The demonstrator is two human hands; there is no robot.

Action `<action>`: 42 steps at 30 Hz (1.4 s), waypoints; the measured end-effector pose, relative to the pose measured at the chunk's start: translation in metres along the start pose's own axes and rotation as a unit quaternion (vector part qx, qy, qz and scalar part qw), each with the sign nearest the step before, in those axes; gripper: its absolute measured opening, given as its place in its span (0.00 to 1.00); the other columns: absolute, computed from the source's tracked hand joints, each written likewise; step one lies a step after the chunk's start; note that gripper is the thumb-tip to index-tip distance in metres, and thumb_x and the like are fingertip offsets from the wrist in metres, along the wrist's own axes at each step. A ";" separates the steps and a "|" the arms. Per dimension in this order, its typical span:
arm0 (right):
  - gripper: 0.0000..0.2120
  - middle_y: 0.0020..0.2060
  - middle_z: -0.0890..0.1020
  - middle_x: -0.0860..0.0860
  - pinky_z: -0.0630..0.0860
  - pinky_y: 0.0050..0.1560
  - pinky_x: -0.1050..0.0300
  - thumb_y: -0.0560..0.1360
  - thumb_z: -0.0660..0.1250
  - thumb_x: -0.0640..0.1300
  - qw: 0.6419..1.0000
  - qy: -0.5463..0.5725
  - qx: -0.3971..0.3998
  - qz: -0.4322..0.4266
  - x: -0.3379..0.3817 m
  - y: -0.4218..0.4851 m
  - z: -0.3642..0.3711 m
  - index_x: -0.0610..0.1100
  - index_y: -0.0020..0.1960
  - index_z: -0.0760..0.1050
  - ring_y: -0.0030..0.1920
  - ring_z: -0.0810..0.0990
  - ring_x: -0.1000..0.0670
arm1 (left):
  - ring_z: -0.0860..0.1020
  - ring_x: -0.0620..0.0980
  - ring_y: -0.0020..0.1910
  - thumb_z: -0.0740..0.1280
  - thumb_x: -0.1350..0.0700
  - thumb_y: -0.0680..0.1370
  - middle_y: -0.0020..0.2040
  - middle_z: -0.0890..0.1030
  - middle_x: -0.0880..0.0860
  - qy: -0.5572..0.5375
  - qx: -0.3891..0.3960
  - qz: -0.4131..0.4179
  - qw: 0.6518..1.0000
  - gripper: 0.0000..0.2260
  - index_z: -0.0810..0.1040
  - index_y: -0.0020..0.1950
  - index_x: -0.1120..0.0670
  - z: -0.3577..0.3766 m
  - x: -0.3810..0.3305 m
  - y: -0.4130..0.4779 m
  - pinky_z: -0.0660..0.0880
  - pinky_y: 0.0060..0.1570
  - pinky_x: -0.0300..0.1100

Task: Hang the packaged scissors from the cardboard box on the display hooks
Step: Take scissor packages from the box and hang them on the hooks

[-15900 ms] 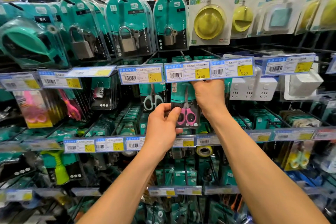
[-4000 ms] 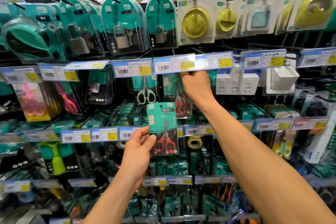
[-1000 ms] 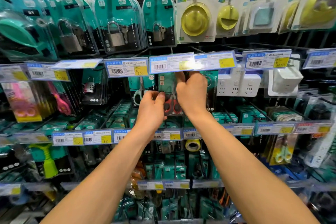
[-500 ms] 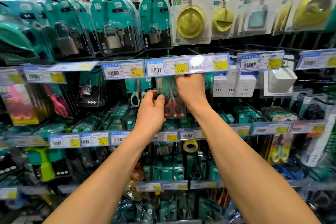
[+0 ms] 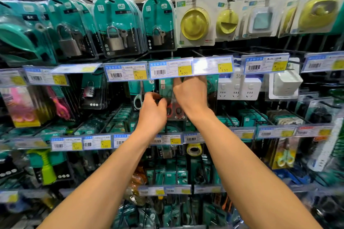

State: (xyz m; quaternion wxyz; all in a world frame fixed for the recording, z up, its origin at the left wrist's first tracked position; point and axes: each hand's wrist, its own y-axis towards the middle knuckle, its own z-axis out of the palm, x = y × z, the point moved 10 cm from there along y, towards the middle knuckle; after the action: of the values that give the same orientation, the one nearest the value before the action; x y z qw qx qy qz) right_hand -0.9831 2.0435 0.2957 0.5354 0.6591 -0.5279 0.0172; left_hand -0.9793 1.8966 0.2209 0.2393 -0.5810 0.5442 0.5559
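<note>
A packaged pair of red-handled scissors (image 5: 176,112) on a teal card hangs at the display hook under the 4.00 price tag (image 5: 171,69). My left hand (image 5: 152,111) pinches the pack's lower left edge with curled fingers. My right hand (image 5: 191,95) grips the top of the pack just below the price tag; its fingertips are hidden behind the tag. The hook itself is hidden by the tag and my hands. A pack of grey-handled scissors (image 5: 138,98) hangs on the neighbouring hook to the left. The cardboard box is out of view.
Padlock packs (image 5: 117,28) and yellow lamps (image 5: 195,22) hang in the row above. White power sockets (image 5: 240,89) sit just right of my hands, and pink scissors (image 5: 59,106) hang at the left. Rows of price-tag rails (image 5: 167,139) and teal packs fill the lower hooks.
Both hands stay at the hook with the red scissors pack. My left hand has slid slightly down the pack's left edge, and the pack sits further back under the tag.
</note>
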 end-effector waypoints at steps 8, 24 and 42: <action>0.24 0.75 0.64 0.40 0.74 0.57 0.45 0.77 0.64 0.39 0.999 0.010 -0.010 -0.053 -0.002 -0.047 0.013 0.43 0.73 0.67 0.67 0.71 0.38 | 0.76 0.41 0.43 0.62 0.51 0.82 0.44 0.77 0.44 0.060 -0.031 0.045 0.997 0.03 0.72 0.55 0.48 -0.009 -0.001 0.003 0.71 0.39 0.43; 0.30 0.78 0.56 0.41 0.69 0.68 0.44 0.78 0.65 0.43 0.996 -0.067 0.013 -0.062 -0.011 -0.055 0.023 0.48 0.79 0.61 0.74 0.60 0.40 | 0.75 0.51 0.46 0.69 0.50 0.78 0.45 0.76 0.45 0.135 -0.054 0.046 0.988 0.10 0.72 0.56 0.49 -0.010 -0.002 0.000 0.68 0.42 0.43; 0.53 0.77 0.60 0.47 0.64 0.73 0.41 0.68 0.74 0.65 0.985 0.068 -0.023 0.159 -0.109 -0.022 -0.016 0.50 0.81 0.47 0.77 0.58 0.44 | 0.62 0.60 0.77 0.75 0.37 0.69 0.80 0.57 0.58 0.225 -0.056 0.041 0.972 0.58 0.36 0.81 0.53 0.024 -0.007 -0.008 0.69 0.67 0.56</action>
State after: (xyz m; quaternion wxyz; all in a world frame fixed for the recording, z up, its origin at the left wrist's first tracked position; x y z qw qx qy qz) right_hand -1.0067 2.1262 0.2231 0.5753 0.5518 -0.5886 0.1344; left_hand -0.9797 1.9227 0.2181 0.0548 -0.6806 0.5754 0.4502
